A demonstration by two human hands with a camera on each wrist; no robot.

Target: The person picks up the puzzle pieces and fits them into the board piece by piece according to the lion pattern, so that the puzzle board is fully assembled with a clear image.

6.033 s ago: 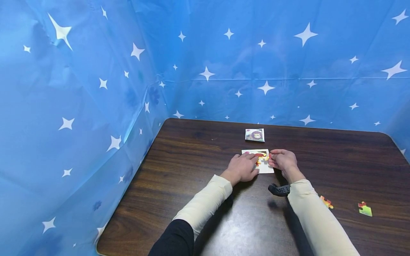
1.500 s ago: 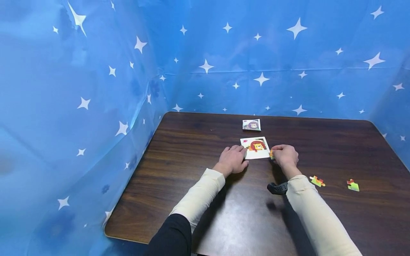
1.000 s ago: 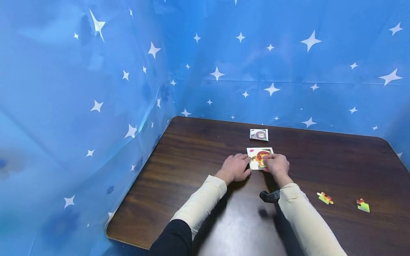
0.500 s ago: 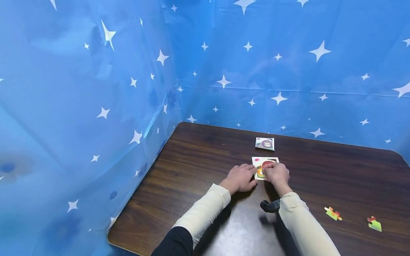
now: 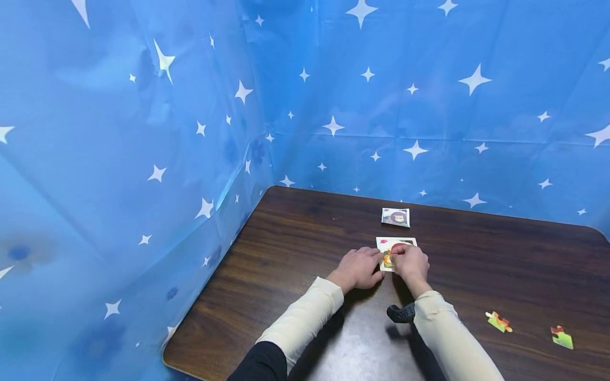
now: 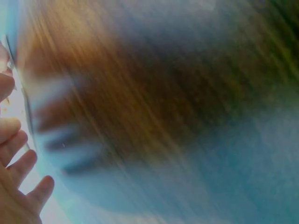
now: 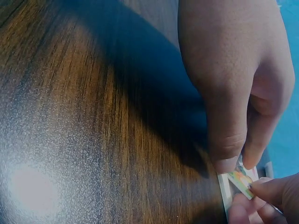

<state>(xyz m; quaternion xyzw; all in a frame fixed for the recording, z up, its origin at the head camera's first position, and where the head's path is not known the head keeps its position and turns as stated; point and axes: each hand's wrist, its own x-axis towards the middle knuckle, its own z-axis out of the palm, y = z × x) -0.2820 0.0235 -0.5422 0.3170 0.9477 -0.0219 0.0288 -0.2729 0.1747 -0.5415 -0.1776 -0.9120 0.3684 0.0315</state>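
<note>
A square white puzzle board point(image 5: 383, 242) with a lion picture lies on the dark wooden table, partly covered by both hands. My left hand point(image 5: 360, 269) rests at its left edge, fingers extended; they also show in the left wrist view point(image 6: 21, 170). Over the lower part of the board, my right hand point(image 5: 412, 264) pinches a small green-and-orange puzzle piece point(image 5: 388, 259) between thumb and fingers. In the right wrist view, the right hand point(image 7: 233, 79) holds the piece point(image 7: 242, 185) tilted above the board, and fingertips of my left hand point(image 7: 275, 191) touch it.
A small lion picture card point(image 5: 395, 217) lies behind the board. Two loose puzzle pieces, one nearer point(image 5: 499, 321) and one farther right point(image 5: 562, 337), lie on the table right of my right forearm. A blue star-patterned curtain point(image 5: 305, 153) borders the table's back and left.
From the board's right side, my right hand has moved left over its lower part with the piece, shifting only slightly in the last half second. My left hand stays at the left edge.
</note>
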